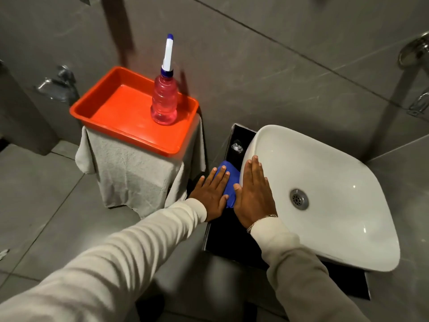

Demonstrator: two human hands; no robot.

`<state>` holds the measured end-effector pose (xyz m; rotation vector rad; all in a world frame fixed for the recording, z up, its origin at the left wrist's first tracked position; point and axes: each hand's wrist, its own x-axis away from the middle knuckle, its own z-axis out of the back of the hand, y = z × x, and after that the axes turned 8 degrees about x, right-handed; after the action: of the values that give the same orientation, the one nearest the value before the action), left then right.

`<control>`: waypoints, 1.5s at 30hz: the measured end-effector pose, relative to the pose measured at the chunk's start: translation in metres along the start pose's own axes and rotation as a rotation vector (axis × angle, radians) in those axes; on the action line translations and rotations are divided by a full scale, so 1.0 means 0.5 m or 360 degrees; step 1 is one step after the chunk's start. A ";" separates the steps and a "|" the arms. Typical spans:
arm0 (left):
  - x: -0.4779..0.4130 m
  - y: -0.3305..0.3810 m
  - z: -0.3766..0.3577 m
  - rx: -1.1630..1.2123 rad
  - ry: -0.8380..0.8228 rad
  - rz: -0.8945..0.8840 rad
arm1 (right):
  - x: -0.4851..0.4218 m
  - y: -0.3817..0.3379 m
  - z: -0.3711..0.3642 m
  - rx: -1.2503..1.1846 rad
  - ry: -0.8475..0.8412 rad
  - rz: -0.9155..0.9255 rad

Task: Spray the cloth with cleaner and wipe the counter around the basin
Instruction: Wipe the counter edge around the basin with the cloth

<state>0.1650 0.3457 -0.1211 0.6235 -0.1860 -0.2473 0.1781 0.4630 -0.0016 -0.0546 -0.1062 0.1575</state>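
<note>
A bathroom: grey tiled walls (255,54), white basin (325,182) on black counter (222,235), wall tap (58,82).

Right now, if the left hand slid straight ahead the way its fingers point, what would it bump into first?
Probably the small whitish foam patch on the black counter, since the left hand presses flat on the blue cloth.

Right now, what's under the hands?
Both the left hand and right hand press flat on the blue cloth, lying on the black counter. Its middle is covered.
</note>
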 end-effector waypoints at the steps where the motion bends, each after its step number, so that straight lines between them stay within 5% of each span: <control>1: -0.004 0.000 0.003 -0.0008 -0.0012 0.0003 | -0.001 0.000 0.000 -0.0015 0.0003 -0.0006; 9: -0.118 0.021 0.063 -0.0003 -0.0188 0.0165 | 0.010 -0.011 -0.002 0.0121 0.0040 -0.0013; 15: -0.122 0.009 0.041 -0.0033 -0.0076 0.0145 | -0.005 -0.006 -0.009 0.0485 0.0041 -0.0016; 27: -0.195 -0.001 0.040 -0.0006 -0.0059 0.0165 | -0.020 -0.007 -0.038 0.0374 0.0293 -0.0077; 45: -0.373 0.004 0.123 0.0150 -0.0134 0.0120 | -0.023 -0.019 0.004 0.0485 0.0170 -0.0117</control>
<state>-0.0278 0.3663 -0.0893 0.6985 -0.3027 -0.1928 0.1680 0.4519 0.0000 0.2442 0.0231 0.0957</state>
